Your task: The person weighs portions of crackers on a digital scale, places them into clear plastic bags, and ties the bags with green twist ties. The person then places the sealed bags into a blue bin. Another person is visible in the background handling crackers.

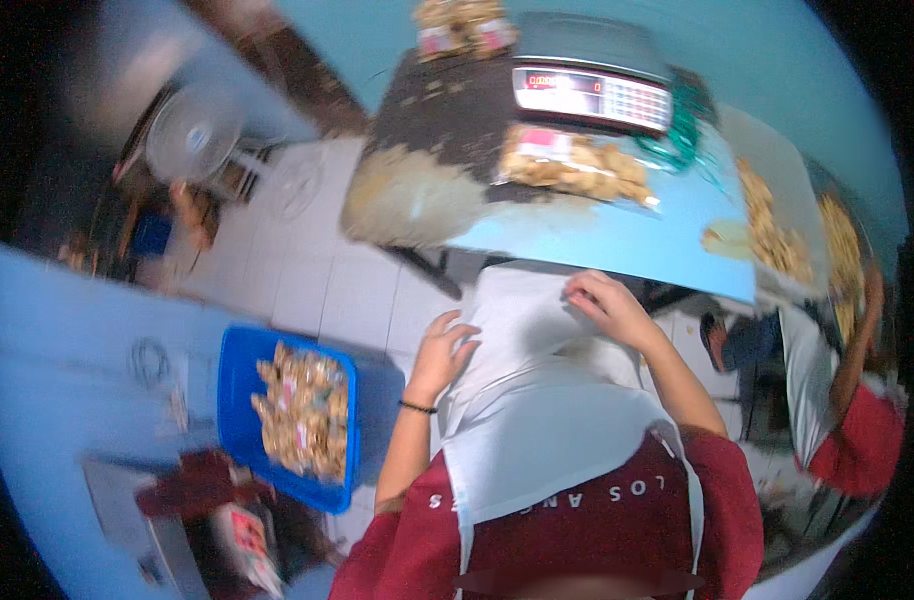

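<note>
My left hand (443, 358), with a dark beaded bracelet at its wrist, hangs beside the white apron (517, 307) on my lap, fingers apart and holding nothing. Over the apron, near the table's front edge, my right hand (603, 304) is empty with its fingers loosely bent. On the worn table (614, 240) beyond lies a clear plastic bag of light brown snack pieces (577, 169) with a pink label. Just behind the bag stands a digital scale (592, 82) with a lit red display and a bare top. Green plastic string (678, 139) lies tangled at the scale's right.
Similar packed bags (464, 30) stand at the table's back left. A blue plastic tub (228, 405) on the left holds many filled bags. Loose snack pieces (772, 225) fill a large clear container at right, beside a person in red (862, 442). A fan (194, 135) stands far left.
</note>
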Motion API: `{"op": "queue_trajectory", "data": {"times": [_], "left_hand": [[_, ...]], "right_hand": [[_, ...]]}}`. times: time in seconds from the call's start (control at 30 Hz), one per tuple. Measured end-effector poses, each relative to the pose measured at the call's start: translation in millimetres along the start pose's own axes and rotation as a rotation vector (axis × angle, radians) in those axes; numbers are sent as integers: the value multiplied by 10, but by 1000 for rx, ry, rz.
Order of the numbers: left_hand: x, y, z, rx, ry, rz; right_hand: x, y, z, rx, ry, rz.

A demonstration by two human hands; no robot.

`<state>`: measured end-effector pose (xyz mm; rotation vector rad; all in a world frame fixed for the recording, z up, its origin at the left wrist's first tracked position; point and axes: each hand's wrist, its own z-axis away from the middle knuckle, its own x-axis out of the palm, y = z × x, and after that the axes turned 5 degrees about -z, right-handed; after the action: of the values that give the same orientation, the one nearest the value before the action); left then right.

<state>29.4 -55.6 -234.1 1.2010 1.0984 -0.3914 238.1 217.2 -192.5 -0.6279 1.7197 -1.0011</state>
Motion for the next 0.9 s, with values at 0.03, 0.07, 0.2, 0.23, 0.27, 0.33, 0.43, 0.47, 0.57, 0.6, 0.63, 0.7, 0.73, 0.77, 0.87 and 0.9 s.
{"op": "queue_trajectory", "data": {"times": [0.03,0.07,0.2,0.23,0.27,0.33,0.43,0.47,0.57,0.6,0.63,0.7,0.73,0.77,0.87,0.9], "left_hand": [[-40,76,-87,40,30,4],[-78,149,-179,73,72,8],[-135,385,-736,239,189,-62],[-130,426,-913,266,190,-90],[-142,453,-1078,286,197,-117],[-134,474,-1424,269,197,-111],[-100,429,-1947,271,274,-116],[-108,383,-2121,281,275,-191],[-35,275,-2383,196,361,-253],[-5,241,-2415,146,329,-228],[27,217,-2425,163,368,-197],[70,186,-2412,78,391,-135],[77,182,-2379,85,421,-123],[81,184,-2369,88,413,-74],[64,217,-2348,73,400,-6],[56,232,-2351,76,399,-38]], "right_hand": [[-108,6,29,-32,78,2],[-220,10,65,-56,153,-3],[-779,100,283,6,445,43],[-941,159,362,33,533,78],[-1092,220,435,57,612,114],[-1430,425,564,61,754,230],[-1996,824,917,303,959,279],[-2226,990,1047,293,1023,295],[-2968,1519,1453,413,1287,785],[-3172,1661,1598,489,1355,971],[-3336,1794,1716,551,1335,1049],[-3570,1980,1856,793,1317,1109],[-3658,2008,1883,828,1157,978],[-3707,2005,1874,908,1003,791],[-3723,1784,1671,917,920,687],[-3721,1656,1547,831,948,729]]}}
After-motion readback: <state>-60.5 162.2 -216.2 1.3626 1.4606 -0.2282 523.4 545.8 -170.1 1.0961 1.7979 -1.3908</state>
